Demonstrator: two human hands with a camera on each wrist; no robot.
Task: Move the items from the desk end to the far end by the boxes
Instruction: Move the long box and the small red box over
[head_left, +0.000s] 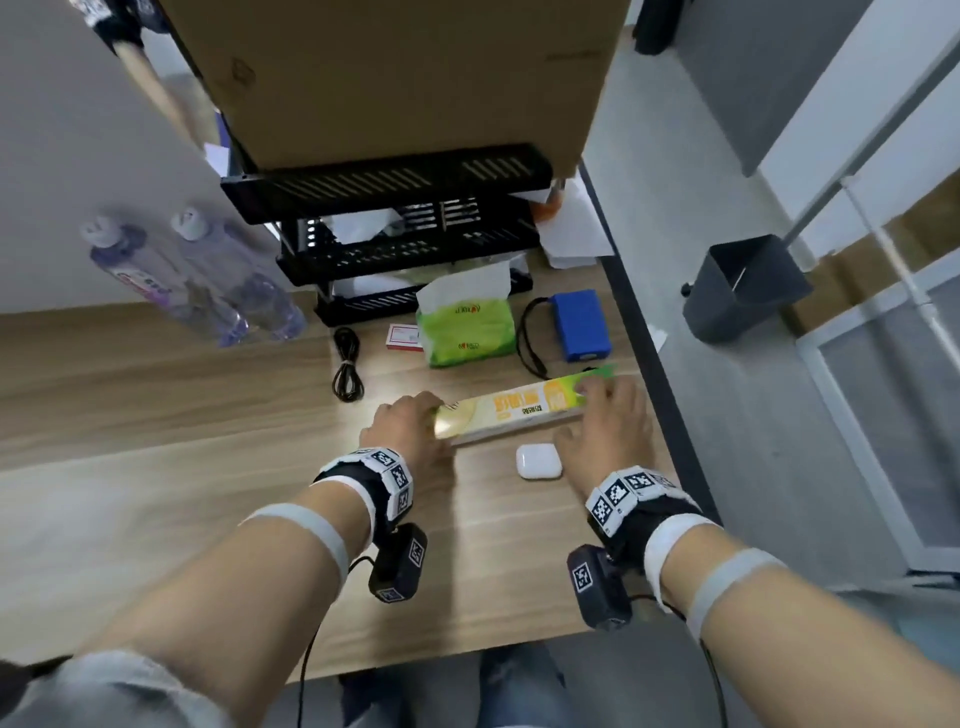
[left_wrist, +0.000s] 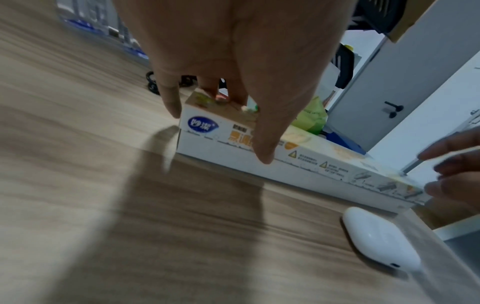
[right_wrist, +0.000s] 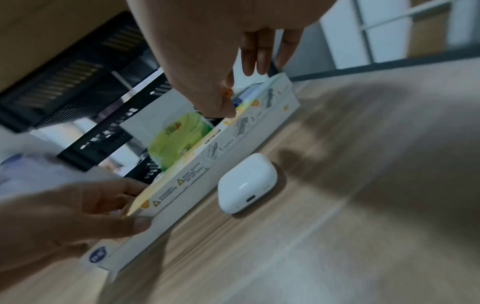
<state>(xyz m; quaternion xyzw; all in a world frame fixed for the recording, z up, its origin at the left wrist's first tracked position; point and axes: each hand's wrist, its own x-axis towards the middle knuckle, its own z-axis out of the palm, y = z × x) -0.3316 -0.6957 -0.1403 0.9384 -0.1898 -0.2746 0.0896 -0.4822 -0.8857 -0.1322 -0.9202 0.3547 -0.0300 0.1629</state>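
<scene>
A long yellow-and-green wrap box lies on the wooden desk near its right edge. My left hand grips its left end, thumb on the white near side and fingers over the top. My right hand holds the right end, thumb on the top edge and fingers curled past the end. A white earbud case sits just in front of the box, between my wrists. Behind the box lie a green tissue pack, a blue battery pack, a coiled black cable and a small red-and-white card box.
A black tiered rack stands at the far end with a large cardboard box on top. Two clear water bottles stand at the back left. A dark bin sits on the floor to the right of the desk edge.
</scene>
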